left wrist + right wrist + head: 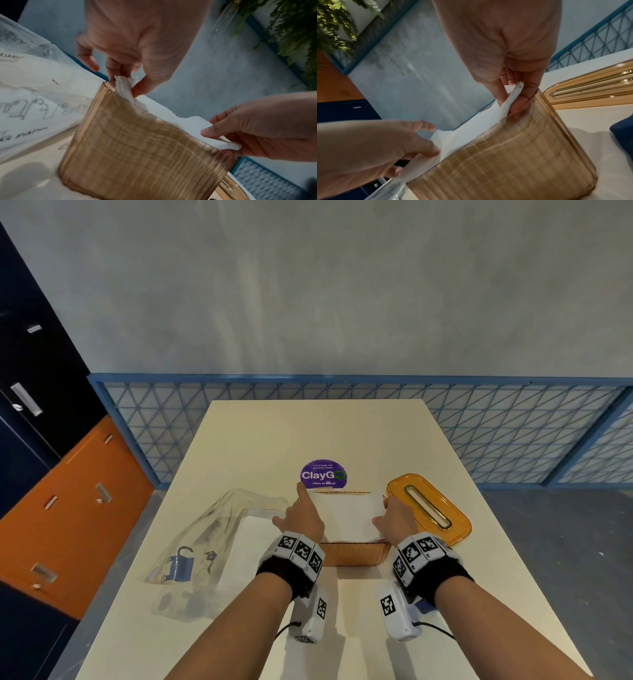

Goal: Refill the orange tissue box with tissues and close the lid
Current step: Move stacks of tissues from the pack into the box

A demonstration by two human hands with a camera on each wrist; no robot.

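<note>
The orange see-through tissue box (356,554) stands open in the middle of the table. A white stack of tissues (346,513) lies across its opening, partly down inside. My left hand (303,513) pinches the stack's left end (125,86) between thumb and fingers, with the index finger pointing away. At the other end, my right hand (385,513) pinches the stack (513,94) against the box (513,155) rim. The orange lid (428,508), with its long slot, lies flat on the table just right of the box.
A clear plastic tissue pack (205,546) with printed cats lies left of the box. A purple round sticker (323,474) sits behind it. A dark blue cloth (623,129) lies near the box's right side. A blue mesh railing (513,433) runs behind the table; cabinets (68,508) stand left.
</note>
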